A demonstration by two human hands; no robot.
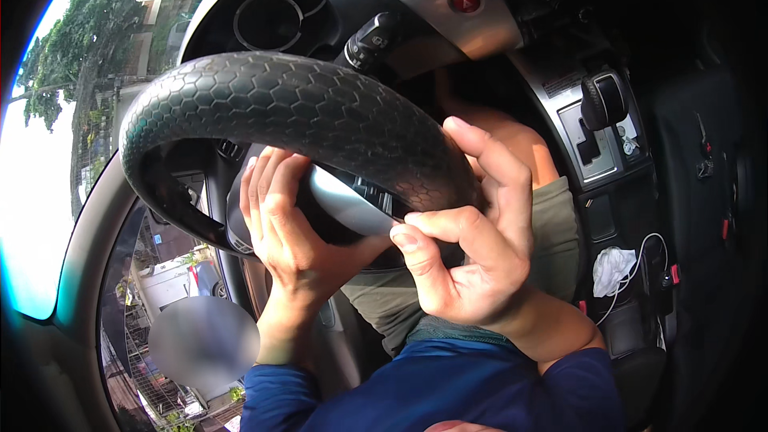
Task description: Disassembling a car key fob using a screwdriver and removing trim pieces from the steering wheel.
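In front of me is a steering wheel [296,104] in a black cover with a honeycomb pattern. Inside its rim sits the centre pad [332,220], dark with a silver trim strip [350,198]. My left hand [292,232] is closed on the pad's left side, its fingers together over the far edge and its thumb reaching right along the near side. Beside the strip's right end, my right hand [480,252] makes a pinch with thumb and index finger. What lies between those two fingertips is too small to make out. The other right fingers curve up near the rim.
A control stalk [370,40] juts out behind the wheel, near the gauge cluster [272,20]. To the right stand a red hazard button [464,1] and a gear lever [604,100]. A white cable [652,238] and a crumpled white item [614,270] lie on the console.
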